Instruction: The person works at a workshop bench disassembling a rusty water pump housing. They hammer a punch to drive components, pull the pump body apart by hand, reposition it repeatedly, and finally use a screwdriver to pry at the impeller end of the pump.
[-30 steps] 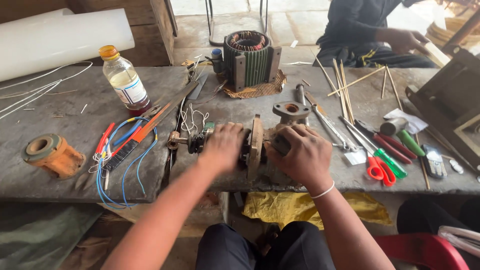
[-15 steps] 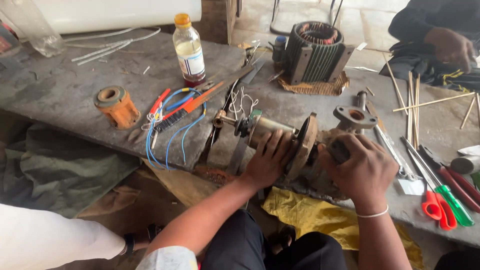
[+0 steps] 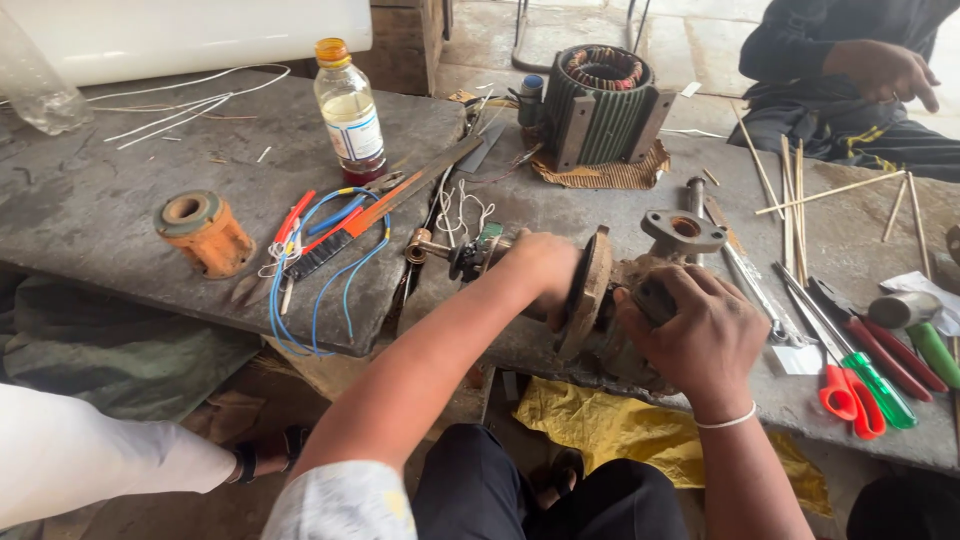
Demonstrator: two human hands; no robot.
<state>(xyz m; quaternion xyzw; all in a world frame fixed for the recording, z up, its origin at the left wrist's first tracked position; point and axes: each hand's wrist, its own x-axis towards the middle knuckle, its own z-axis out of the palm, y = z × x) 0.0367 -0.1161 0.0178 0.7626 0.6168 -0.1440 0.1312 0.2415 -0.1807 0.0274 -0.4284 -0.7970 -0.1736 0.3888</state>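
Your left hand point(image 3: 545, 272) wraps around the left side of a rusty pump body point(image 3: 625, 310) that lies on its side at the front edge of the grey worktop point(image 3: 90, 215), with its fingers closed on the metal just beside the round flange. Your right hand point(image 3: 700, 335) grips the opposite end, fingers clamped over the casing. A short shaft point(image 3: 440, 250) sticks out past your left hand toward a tangle of blue wire point(image 3: 330, 275). Behind the pump body stands a ribbed motor stator point(image 3: 600, 105) on a piece of cardboard. To the left, an orange spool point(image 3: 205, 232) and a clear bottle point(image 3: 350, 112) with an orange cap sit well apart from your hands. To your right lie red-handled scissors point(image 3: 848, 398) and a green-handled screwdriver point(image 3: 880, 385). Another person's hand point(image 3: 885, 70) rests at the far right corner.
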